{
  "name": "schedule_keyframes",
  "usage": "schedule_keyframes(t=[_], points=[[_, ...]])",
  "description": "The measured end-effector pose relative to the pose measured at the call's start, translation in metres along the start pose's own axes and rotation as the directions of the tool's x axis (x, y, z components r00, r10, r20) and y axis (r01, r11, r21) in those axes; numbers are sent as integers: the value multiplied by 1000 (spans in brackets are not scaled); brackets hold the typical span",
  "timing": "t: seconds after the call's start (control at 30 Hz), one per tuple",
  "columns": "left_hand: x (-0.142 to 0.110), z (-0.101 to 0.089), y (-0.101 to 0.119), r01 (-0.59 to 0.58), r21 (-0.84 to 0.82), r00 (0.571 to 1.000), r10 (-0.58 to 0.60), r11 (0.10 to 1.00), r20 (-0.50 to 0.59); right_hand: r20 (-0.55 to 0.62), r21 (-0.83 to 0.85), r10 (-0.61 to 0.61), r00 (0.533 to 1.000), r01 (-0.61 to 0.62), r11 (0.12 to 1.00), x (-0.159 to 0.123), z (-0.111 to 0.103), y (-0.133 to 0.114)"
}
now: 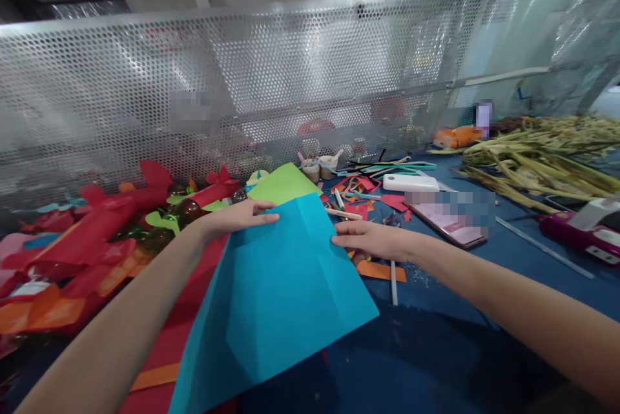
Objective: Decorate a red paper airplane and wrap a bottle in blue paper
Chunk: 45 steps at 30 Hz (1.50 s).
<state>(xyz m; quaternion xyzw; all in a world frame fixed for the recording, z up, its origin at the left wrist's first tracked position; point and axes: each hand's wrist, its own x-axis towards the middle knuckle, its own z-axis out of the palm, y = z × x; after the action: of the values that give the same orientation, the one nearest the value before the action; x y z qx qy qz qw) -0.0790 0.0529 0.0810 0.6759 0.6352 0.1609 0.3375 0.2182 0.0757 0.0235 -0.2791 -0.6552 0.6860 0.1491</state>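
Between my two hands is a large sheet of blue paper [290, 285] with soft creases, tilted over the table. My left hand [247, 215] grips its upper left edge, fingers closed on it. On the right edge, my right hand [372, 239] pinches the sheet, with some fingertips hidden beneath or behind it. A lime green sheet [285, 185] lies just behind the blue one. Red paper [194, 310] lies under and left of it, partly covered. An orange paper strip [382, 272] is on the table below my right hand.
Red paper shapes with bottles [111, 220] crowd the left side. Paper scraps [358, 191], a white device [411, 183] and a phone [450, 223] lie beyond my right hand. Dried stalks [542, 149] and a purple power strip [581, 233] are at right. A perforated metal panel [290, 72] stands behind.
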Motion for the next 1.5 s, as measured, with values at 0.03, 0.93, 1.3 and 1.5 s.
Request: schedule_keyframes(t=[0.03,0.93,1.3,1.5], points=[[1,0,0,8,-34,999,-7,999,36,4,-14,4,1000,-4,1000,1,0,1],[25,15,-41,95,-304,984,-43,948,172,-470,-713,237,850,-524,465,19,-19,-2],[20,6,-41,78,-297,989,-35,952,145,-282,-355,152,947,-250,901,-3,-33,-12],[18,6,-37,79,-309,986,-28,948,166,-336,-300,-33,941,-73,951,-6,-37,-12]])
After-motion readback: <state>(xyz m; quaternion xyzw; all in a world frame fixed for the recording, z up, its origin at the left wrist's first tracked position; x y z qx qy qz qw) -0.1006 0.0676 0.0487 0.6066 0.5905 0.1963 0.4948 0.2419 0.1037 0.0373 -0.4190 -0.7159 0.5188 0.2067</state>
